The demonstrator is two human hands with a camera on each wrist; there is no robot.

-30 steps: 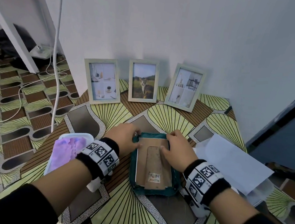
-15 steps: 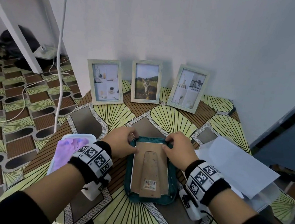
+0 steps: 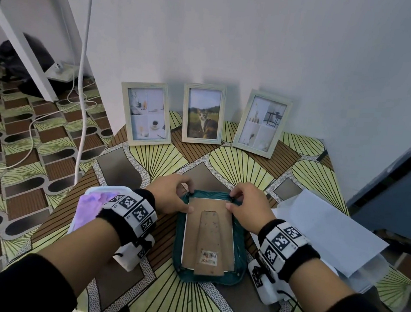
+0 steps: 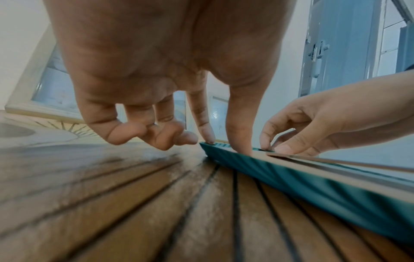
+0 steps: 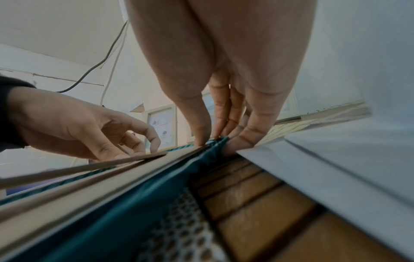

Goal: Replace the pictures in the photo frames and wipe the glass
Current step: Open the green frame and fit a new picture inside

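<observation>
Patterned table (image 3: 245,169) against a white wall, three pale frames standing at the back. Far left a white tray (image 3: 91,195) with something purple in it. My left hand (image 3: 171,195) has index and thumb tips on the far-left corner of the face-down frame (image 3: 209,233), other fingers curled, gripping nothing I can confirm. Frame lies on a teal cloth (image 3: 180,238), cardboard backing up. My right hand (image 3: 247,204) pinches the far-right corner. White paper (image 3: 329,229) on the right. Frame is probably light, stiff, with fragile glass underneath; hold it by the edges.
</observation>
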